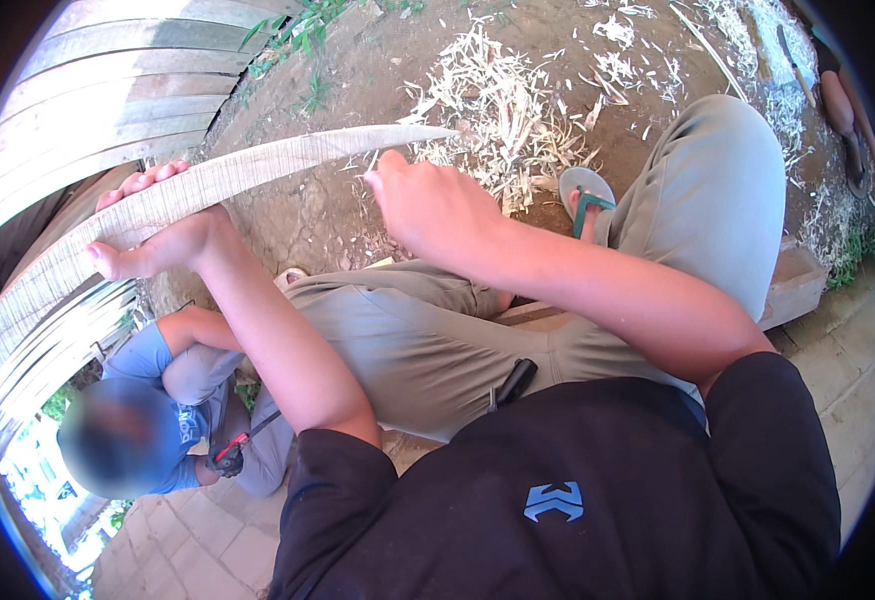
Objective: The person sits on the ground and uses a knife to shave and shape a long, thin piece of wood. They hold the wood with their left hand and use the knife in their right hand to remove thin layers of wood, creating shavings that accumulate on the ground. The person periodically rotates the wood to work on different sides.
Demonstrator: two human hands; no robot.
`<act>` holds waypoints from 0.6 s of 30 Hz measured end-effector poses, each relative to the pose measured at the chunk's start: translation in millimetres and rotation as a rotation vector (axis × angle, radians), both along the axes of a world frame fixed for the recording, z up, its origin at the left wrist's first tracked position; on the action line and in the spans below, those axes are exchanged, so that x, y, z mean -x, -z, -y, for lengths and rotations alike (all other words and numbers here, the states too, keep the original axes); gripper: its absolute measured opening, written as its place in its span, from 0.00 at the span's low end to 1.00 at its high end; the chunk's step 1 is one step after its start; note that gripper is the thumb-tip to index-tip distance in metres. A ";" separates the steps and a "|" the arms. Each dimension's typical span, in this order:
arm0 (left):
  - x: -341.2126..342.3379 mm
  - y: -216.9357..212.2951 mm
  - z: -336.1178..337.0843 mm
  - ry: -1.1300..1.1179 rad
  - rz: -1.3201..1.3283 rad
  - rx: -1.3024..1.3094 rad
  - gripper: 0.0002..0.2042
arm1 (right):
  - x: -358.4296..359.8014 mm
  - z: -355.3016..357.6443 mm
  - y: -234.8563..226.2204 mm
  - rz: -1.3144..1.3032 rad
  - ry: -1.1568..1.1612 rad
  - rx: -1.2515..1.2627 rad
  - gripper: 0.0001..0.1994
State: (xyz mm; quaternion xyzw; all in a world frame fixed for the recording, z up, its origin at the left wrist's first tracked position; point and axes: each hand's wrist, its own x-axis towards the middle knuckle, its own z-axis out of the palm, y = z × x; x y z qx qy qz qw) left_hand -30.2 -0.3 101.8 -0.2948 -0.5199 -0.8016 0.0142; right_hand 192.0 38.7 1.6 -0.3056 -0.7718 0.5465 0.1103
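Note:
A long, thin, pale bamboo strip (287, 160) curves from the lower left up to a pointed tip at the top centre. My left hand (152, 240) grips it about midway, thumb below and fingertips showing over its upper edge. My right hand (427, 205) is curled into a fist just under the strip near the pointed end, with the thumb up against its lower edge. The fingers face away from me, so whatever they hold is hidden. I sit with my legs in grey trousers (437, 330) stretched out below both hands.
Pale shavings (502, 100) lie scattered on the dirt ahead. More bent strips (107, 90) are stacked at the left. A person in a blue shirt (147, 400) crouches at the lower left. My foot wears a green sandal (585, 195). Another person's arm (847, 110) shows at the top right.

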 end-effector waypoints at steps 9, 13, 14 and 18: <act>-8.7 -0.6 -7.5 -0.014 -0.022 0.018 0.29 | 1.4 -12.7 15.1 0.078 0.010 -0.039 0.19; -8.8 -2.7 -4.1 -0.037 -0.013 0.014 0.29 | 2.0 -6.1 5.1 0.026 -0.004 -0.047 0.19; -10.2 -3.7 -6.0 -0.021 -0.021 0.019 0.29 | 1.9 -7.2 10.6 0.042 0.016 -0.037 0.19; -14.3 -1.5 -7.9 -0.032 -0.008 0.021 0.29 | 3.4 -6.9 1.0 0.045 -0.001 0.001 0.19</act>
